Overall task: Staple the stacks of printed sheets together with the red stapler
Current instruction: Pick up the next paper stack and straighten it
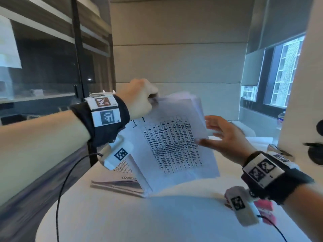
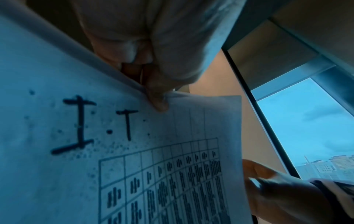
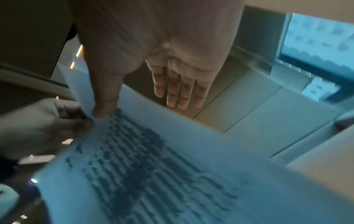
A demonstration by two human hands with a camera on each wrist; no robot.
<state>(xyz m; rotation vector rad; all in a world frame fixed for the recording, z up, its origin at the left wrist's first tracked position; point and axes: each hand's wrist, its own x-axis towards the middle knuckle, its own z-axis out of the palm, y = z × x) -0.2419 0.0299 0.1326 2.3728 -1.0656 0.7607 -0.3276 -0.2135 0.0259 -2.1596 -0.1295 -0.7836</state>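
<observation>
My left hand (image 1: 141,98) pinches the top corner of a stack of printed sheets (image 1: 174,145) and holds it up, tilted, above the white table (image 1: 157,220). The front sheet (image 2: 114,166) bears a table and large handwritten letters; my left fingertips (image 2: 159,104) grip its top edge. My right hand (image 1: 222,137) is at the stack's right edge, thumb on the front page (image 3: 153,174), its fingers (image 3: 172,91) straight and spread behind. The red stapler (image 1: 264,207) lies on the table under my right wrist, partly hidden by the wrist camera.
A second pile of printed sheets (image 1: 113,184) lies on the table below the held stack. A black cable (image 1: 59,189) hangs at the left. A small box (image 1: 277,151) and dark objects (image 1: 314,152) sit at the right edge; a bottle (image 1: 281,119) stands by the window.
</observation>
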